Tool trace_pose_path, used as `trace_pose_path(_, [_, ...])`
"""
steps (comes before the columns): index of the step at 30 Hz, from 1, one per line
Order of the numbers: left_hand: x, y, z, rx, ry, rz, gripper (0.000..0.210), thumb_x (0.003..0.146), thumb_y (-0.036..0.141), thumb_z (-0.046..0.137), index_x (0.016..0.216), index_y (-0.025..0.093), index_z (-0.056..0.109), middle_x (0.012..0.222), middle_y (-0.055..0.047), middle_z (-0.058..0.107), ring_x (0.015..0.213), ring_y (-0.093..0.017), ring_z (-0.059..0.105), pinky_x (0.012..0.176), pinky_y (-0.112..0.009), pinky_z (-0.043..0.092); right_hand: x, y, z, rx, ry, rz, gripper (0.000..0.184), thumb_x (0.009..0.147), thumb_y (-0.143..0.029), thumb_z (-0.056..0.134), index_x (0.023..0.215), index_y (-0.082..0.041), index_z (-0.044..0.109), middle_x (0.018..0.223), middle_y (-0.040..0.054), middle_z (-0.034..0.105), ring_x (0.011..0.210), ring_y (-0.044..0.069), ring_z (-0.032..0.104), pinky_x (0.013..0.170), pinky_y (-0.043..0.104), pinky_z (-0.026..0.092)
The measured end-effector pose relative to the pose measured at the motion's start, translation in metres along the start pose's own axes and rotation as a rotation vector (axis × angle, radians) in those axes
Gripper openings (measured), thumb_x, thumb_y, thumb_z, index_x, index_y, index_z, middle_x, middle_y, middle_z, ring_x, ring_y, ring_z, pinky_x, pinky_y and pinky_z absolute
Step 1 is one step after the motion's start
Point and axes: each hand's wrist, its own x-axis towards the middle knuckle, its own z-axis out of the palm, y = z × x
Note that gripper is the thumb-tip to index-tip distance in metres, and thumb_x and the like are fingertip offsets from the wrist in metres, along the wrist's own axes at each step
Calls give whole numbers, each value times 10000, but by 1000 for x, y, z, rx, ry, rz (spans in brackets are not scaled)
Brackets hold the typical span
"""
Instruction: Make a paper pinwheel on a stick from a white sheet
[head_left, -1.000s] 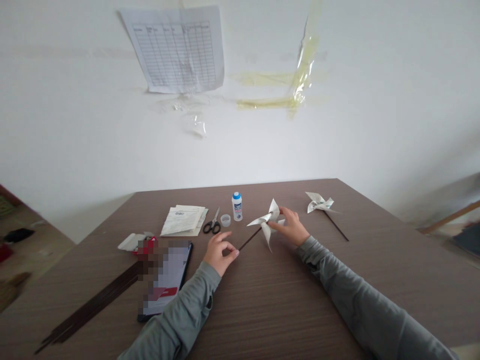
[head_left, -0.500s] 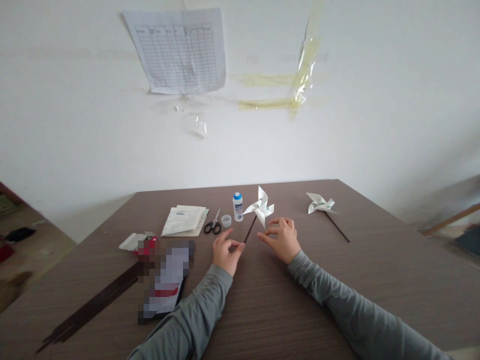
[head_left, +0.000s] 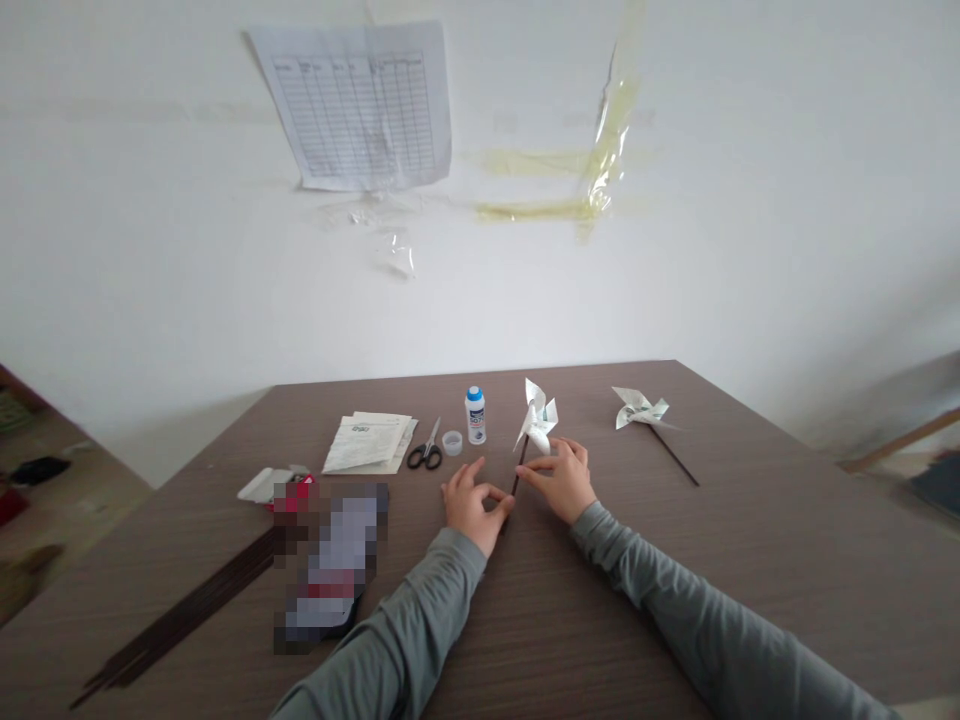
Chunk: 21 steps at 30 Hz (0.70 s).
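Note:
Between my hands a paper pinwheel (head_left: 537, 418) is held up on its thin dark stick. My left hand (head_left: 475, 506) pinches the lower part of that stick between thumb and finger, its other fingers spread. Higher up, just under the paper blades, my right hand (head_left: 564, 482) has thumb and fingertips closed on the same stick. A second pinwheel (head_left: 639, 408) of printed paper lies on the table to the right, its dark stick pointing toward me.
A glue bottle (head_left: 476, 418) with a blue cap stands behind my hands. Beside it are a small clear cup (head_left: 451, 443), black-handled scissors (head_left: 426, 456) and folded papers (head_left: 367, 443). At left lie an open red-and-white box (head_left: 259, 486), a blurred phone (head_left: 337, 560) and dark sticks (head_left: 187, 608).
The pinwheel and my left hand have moved right. My right hand, apart from the stick before, now grips it. The blades have turned to a different angle.

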Motion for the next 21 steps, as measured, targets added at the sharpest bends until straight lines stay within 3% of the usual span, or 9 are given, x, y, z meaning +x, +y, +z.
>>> trace_pose_path(5, [-5, 12, 2, 115, -15, 12, 141, 1100, 227, 920, 1085, 308, 1035, 1963, -100, 724, 1893, -490, 571, 1567, -882, 388, 5, 2, 0, -10, -47, 48, 97, 1040, -438, 1022, 1053, -353, 1068, 1603, 154, 862, 1680, 512, 646, 1343, 677, 666])
trace_pose_path(9, [-9, 14, -3, 208, -45, 24, 305, 1059, 188, 918, 1305, 327, 1033, 1985, -108, 702, 1898, -490, 562, 1579, -848, 396, 9, -1, -11, -102, -70, 107, 154, 1101, -400, 926, 1128, -348, 1068, 1677, 142, 839, 1725, 501, 606, 1349, 665, 648])
trace_pose_path(15, [-13, 6, -16, 385, -125, 44, 651, 1067, 323, 903, 1716, 366, 886, 2072, -122, 586, 1944, -539, 484, 1562, -935, 358, 20, 1, -33, -288, -77, 160, 215, 1129, -353, 847, 1133, -357, 1062, 1708, 114, 833, 1792, 491, 534, 1420, 706, 568])
trace_pose_path(21, [-13, 6, -27, 436, -275, 29, 746, 1160, 450, 820, 1899, 390, 734, 2114, -120, 509, 1979, -519, 432, 1594, -906, 286, 29, 9, -49, -381, -126, 202, 247, 1138, -371, 813, 1159, -362, 1059, 1756, 110, 803, 1856, 498, 476, 1486, 732, 479])
